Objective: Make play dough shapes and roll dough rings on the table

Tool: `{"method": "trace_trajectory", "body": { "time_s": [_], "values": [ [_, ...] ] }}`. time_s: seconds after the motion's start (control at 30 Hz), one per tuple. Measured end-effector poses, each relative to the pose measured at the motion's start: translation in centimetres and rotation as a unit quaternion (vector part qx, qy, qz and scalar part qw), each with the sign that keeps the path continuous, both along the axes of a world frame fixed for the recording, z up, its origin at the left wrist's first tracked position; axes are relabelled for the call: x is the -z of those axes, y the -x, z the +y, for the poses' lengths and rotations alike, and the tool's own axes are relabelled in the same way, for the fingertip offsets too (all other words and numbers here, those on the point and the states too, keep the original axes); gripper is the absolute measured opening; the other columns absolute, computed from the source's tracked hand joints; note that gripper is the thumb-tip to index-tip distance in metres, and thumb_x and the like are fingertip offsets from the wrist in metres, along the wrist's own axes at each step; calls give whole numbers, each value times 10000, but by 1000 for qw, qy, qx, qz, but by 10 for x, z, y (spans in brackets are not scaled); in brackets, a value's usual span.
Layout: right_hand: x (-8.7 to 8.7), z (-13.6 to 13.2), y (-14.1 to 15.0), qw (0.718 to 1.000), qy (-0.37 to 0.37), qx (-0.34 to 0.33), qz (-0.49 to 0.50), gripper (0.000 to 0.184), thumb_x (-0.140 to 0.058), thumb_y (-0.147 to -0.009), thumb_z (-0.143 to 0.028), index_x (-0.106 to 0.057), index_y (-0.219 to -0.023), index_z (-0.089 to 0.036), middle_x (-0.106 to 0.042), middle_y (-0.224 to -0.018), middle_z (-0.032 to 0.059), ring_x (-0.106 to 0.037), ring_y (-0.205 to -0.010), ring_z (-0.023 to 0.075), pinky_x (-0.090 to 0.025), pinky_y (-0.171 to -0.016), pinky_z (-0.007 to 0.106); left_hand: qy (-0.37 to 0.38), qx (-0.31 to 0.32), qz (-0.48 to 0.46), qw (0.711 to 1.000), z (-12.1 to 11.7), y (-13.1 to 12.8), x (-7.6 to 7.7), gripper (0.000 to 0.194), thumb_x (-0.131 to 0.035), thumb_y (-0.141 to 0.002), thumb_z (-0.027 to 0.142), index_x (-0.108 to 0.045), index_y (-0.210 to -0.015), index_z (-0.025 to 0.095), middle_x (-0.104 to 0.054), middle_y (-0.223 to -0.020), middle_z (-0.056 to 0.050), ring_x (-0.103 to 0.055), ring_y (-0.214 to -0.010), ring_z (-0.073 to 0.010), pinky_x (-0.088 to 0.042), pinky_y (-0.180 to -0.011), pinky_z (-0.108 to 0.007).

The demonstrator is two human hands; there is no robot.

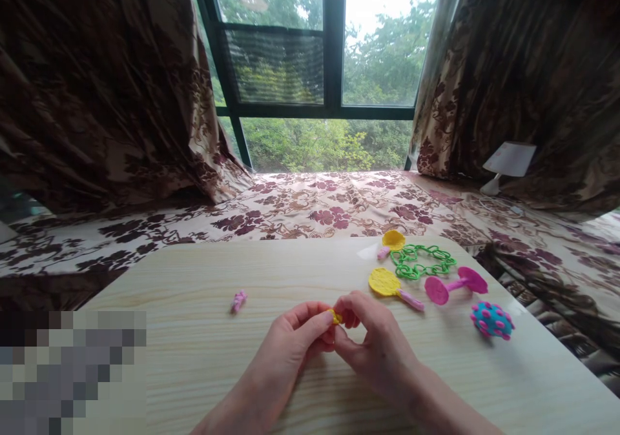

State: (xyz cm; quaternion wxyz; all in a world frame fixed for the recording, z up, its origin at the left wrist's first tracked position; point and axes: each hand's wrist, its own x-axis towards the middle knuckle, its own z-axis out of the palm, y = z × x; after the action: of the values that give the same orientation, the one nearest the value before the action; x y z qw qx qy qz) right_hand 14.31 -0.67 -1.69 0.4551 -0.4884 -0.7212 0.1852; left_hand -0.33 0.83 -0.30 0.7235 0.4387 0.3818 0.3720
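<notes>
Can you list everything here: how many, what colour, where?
Window: 1, dark-framed, back centre
Trees: several, green, outside
Curtains: 2, brown floral, either side
Floral cloth: 1, cream and purple, below window
Lamp: 1, white, back right
Table: 1, pale wood-grain, foreground
Handled discs: 2, yellow and pink, table's right
Chain loop: 1, green, beside discs
Dumbbell shape: 1, bright pink, beside chain
Bumpy ball: 1, blue and pink, table's right
Pink lump: 1, pale pink, table's left-centre
Small piece: 1, yellow, at the fingertips
Pixelated patch: 1, greyish, lower left, unreadable
Left hand: 1, bare, pinching small piece
Right hand: 1, bare, fingertips at small piece
</notes>
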Motion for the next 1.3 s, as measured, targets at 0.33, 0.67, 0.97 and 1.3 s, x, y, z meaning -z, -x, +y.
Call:
{"method": "trace_trajectory", "body": {
  "time_s": [0.33,0.67,0.97,1.3],
  "values": [
    [-11,-3,6,911,228,-120,321,45,-492,-722,-137,-527,-711,-164,-517,-562,-40,-475,-548,85,-382,-522,201,-52,-5,19,998,-4,4,-10,149,-590,-737,264,-661,-816,160,-605,-734,-26,-490,-682,-109,-407,-718,-248],
    [-4,1,-5,982,28,-95,159,269,-546,-756,-148,-559,-1021,-193,-605,-800,10,-538,-679,107,-460,-660,250,-19,-25,26,999,3,5,-3,248,-546,-774,345,-646,-917,168,-543,-717,-12,-441,-616,-87,-397,-629,-235],
    [-6,-2,-7,997,12,-75,32,102,-501,-800,-168,-550,-886,-187,-544,-763,10,-507,-711,123,-421,-667,257,-74,-9,102,992,-1,3,-1,278,-509,-778,394,-662,-796,162,-552,-686,-14,-454,-644,-116,-382,-642,-247],
    [3,-1,0,999,-6,-38,1,112,-491,-781,-128,-544,-857,-192,-527,-740,4,-489,-697,127,-401,-643,253,-76,-17,165,983,-4,-6,-18,320,-611,-678,409,-673,-892,180,-637,-727,-21,-476,-623,-124,-383,-590,-235]
  ]
}}
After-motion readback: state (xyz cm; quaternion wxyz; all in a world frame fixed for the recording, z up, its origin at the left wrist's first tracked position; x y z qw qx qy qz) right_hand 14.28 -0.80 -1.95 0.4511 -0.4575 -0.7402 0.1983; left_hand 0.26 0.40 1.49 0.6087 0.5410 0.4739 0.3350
